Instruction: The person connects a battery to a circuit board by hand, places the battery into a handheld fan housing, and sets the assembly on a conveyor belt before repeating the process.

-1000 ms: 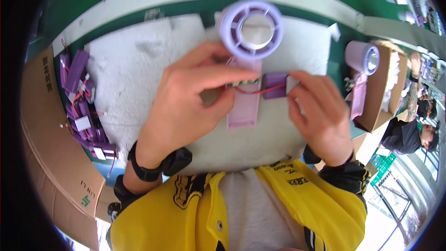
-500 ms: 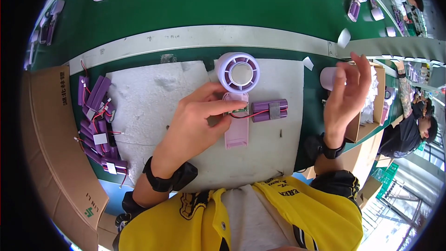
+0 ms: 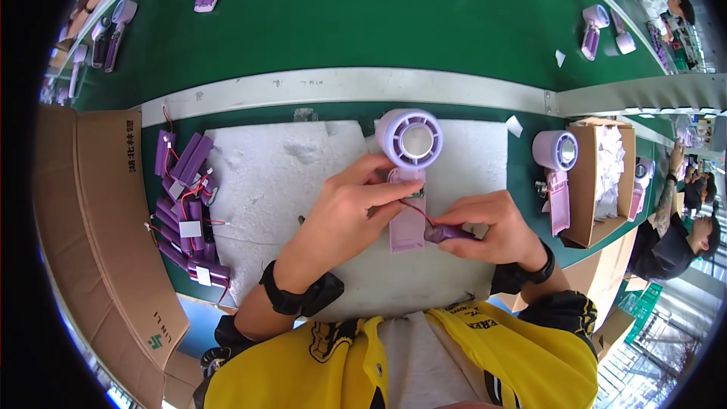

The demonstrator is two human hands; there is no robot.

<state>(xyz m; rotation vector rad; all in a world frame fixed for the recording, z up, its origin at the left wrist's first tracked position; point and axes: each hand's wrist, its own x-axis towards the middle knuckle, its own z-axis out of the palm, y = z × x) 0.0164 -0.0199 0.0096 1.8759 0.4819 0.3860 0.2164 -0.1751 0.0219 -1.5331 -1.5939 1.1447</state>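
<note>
A lilac handheld fan (image 3: 411,140) lies on the white foam pad, its round grille head away from me and its open pink handle shell (image 3: 407,236) toward me. My left hand (image 3: 344,208) grips the upper handle, fingertips at the small green circuit board (image 3: 418,192). Closed around a purple battery pack (image 3: 448,235), my right hand (image 3: 496,227) holds it beside the handle's lower right. A red wire (image 3: 420,212) runs from the pack toward the left fingertips. The right fingers cover much of the pack.
Purple battery packs (image 3: 185,201) with wires are heaped left of the foam pad (image 3: 257,159). At right another opened fan (image 3: 556,153) lies beside a carton (image 3: 587,216) of white paper pieces. Beyond a metal rail (image 3: 341,85), fans rest on a green surface. Other people work at far right.
My right hand has come down from the right, where it was raised and open, and now grips the battery pack. The pack has turned and moved nearer me. My left hand keeps its hold.
</note>
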